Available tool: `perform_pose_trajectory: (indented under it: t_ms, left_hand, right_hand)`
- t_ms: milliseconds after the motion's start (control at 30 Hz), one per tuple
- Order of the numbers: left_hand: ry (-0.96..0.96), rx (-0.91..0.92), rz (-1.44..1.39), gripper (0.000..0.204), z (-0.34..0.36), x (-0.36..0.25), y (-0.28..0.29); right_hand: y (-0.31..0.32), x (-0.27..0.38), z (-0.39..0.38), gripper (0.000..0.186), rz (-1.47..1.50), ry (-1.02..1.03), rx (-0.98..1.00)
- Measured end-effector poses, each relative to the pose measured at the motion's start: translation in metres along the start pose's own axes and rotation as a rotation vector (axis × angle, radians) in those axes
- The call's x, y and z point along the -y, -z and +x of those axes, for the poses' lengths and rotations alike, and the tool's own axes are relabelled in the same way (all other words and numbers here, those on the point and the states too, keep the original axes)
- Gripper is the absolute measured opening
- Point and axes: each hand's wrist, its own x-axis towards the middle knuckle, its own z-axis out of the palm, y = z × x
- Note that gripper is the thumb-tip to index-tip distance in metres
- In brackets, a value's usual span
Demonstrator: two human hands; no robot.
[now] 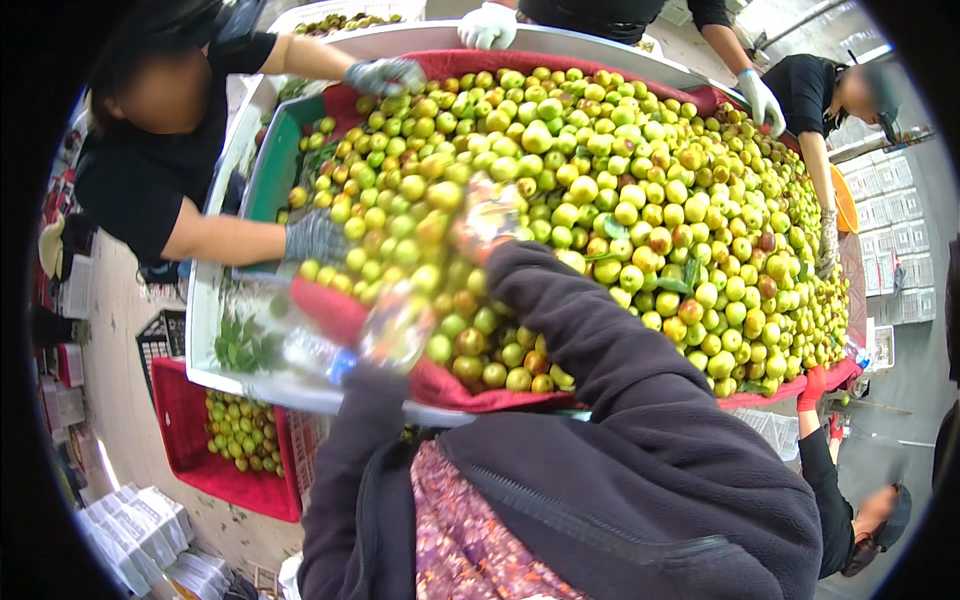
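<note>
My left hand (398,325) is over the near left part of the sorting table (300,392), wrapped in a glossy, see-through glove; it is blurred, so I cannot tell how far its fingers are spread or whether they grip anything. My right hand (487,218), gloved the same way, is further in over the heap, also smeared by blur; I cannot tell its fingers' state either. Both dark, soft fleece sleeves come up from the lower edge.

The green jujube fruits (620,200) lie under and around both hands: small, round to oval, smooth-skinned, yellow-green with some russet-brown patches, piled thick over the whole table on a red cloth liner (335,310) that folds over the near edge. Stray leaves (240,345) lie on the bare white metal at the near left corner.

A green tray wall (270,170) bounds the left side. A co-worker's grey knitted glove (315,238) rests at that left edge, close to my left hand; another grey glove (385,75) is at the far left corner. White-gloved hands (488,25) hold the far rim. A red plastic crate (200,440) with fruit stands on the floor below the near left corner.
</note>
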Motion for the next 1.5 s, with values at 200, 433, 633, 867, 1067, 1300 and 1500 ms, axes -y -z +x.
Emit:
perform_pose_trajectory:
  t_ms: [200, 433, 633, 867, 1067, 1300, 1500]
  left_hand:
    - [-0.708, -0.194, 1.501, 0.031, -0.013, -0.021, 0.011]
    - [-0.81, -0.096, 1.787, 0.038, -0.015, -0.029, -0.025]
    - [-0.898, 0.055, 1.685, 0.048, 0.001, -0.024, -0.063]
    - [0.159, 0.215, -0.239, 0.056, 0.039, -0.026, -0.101]
    - [0.274, 0.067, 0.023, 0.025, 0.04, -0.024, -0.079]
    - [0.245, 0.016, 0.143, 0.033, 0.021, -0.007, -0.062]
    - [0.362, 0.073, 0.086, 0.02, 0.024, -0.004, -0.068]
  right_hand:
    - [-0.038, 0.045, 0.058, 0.059, 0.168, 0.211, 0.442]
    - [0.076, -0.143, 0.181, 0.018, -0.164, -0.049, -0.186]
    - [0.073, -0.176, 0.185, 0.024, -0.382, 0.008, 0.175]
    - [0.082, -0.08, 0.102, 0.026, 0.364, 0.516, 0.437]
    - [0.114, -0.157, 0.159, 0.028, -0.411, -0.017, 0.208]
    - [0.05, -0.163, 0.155, 0.037, -0.49, -0.015, 0.214]
    - [0.026, -0.074, 0.06, 0.045, -0.365, 0.0, 0.012]
